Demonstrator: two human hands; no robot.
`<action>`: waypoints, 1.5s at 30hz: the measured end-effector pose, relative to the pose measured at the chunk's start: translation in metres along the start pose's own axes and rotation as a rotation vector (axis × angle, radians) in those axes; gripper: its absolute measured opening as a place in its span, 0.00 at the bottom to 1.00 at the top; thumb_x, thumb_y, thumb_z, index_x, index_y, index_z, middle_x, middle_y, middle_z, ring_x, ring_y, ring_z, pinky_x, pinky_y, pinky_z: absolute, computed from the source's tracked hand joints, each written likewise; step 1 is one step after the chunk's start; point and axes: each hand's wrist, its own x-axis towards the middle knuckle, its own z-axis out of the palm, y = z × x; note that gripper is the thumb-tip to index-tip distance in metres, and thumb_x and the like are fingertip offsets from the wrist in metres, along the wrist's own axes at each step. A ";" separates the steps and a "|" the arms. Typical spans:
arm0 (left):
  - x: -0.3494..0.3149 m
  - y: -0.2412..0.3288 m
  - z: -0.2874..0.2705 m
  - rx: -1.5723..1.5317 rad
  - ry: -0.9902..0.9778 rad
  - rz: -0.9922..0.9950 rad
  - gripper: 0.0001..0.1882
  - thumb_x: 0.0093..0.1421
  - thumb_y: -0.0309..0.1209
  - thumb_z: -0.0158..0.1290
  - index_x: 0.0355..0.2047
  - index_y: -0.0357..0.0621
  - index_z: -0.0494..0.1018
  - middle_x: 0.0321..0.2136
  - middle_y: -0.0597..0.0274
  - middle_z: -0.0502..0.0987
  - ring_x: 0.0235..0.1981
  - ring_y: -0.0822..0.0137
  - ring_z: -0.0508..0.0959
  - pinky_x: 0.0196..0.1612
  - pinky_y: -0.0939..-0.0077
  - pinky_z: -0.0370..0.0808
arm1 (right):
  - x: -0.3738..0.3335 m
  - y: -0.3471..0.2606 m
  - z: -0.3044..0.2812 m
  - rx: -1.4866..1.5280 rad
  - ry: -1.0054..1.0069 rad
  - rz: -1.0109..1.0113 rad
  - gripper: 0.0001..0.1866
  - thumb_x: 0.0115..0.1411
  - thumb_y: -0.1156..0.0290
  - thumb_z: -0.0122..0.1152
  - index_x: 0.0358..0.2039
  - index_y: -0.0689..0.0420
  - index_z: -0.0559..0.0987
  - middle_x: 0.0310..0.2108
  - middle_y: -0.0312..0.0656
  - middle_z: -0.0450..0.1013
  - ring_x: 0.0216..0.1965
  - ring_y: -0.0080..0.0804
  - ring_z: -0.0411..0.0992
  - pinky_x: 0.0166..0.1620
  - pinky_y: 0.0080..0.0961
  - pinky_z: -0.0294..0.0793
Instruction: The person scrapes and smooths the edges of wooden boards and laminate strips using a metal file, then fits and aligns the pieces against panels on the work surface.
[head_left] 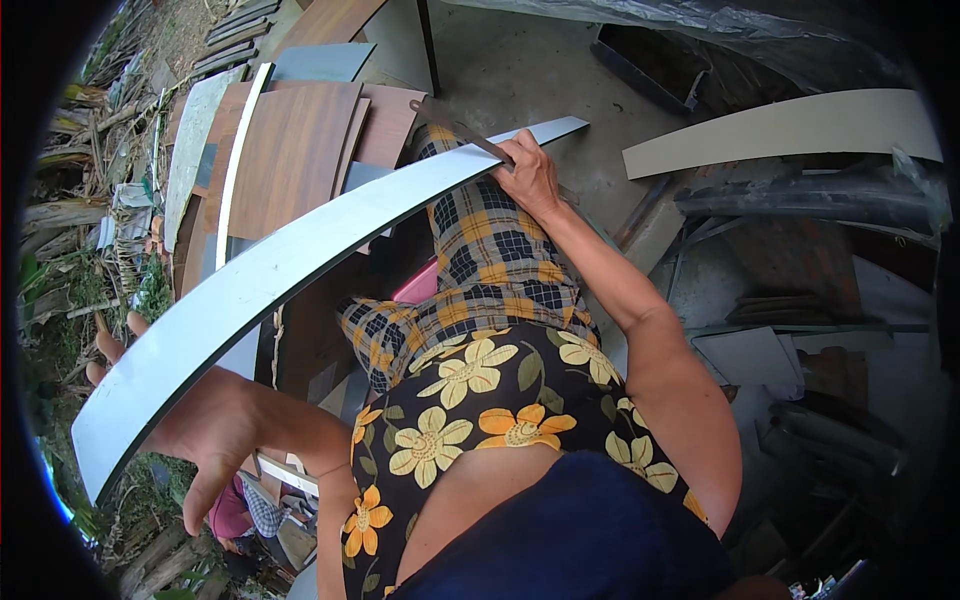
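A long, narrow white strip of board [290, 245] slants across my lap, its near end at the lower left and its thin far end past my right hand. My left hand [215, 420] is open beneath the near end, fingers stretched out on one side and thumb on the other; the strip hides part of the palm. My right hand [532, 178] is closed round a dark, flat, rusty metal tool [455, 125], which crosses the strip near its far end. Whether these fingers also grip the strip I cannot tell.
Brown wood-look panels [290, 150] are stacked at the far left beside a thin white strip [240, 165]. A beige board [780, 130] lies at the right above a dark bench-like part [800, 197]. A black tray [650, 70] stands behind. Another person [238, 515] is at the lower left.
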 end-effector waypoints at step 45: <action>-0.050 -0.147 -0.063 -0.346 0.046 -0.381 0.40 0.54 0.55 0.39 0.59 0.38 0.58 0.28 0.52 0.68 0.26 0.60 0.69 0.33 0.59 0.68 | -0.066 0.038 -0.074 0.051 -0.499 0.388 0.21 0.69 0.66 0.47 0.61 0.49 0.72 0.21 0.38 0.67 0.25 0.25 0.66 0.33 0.27 0.70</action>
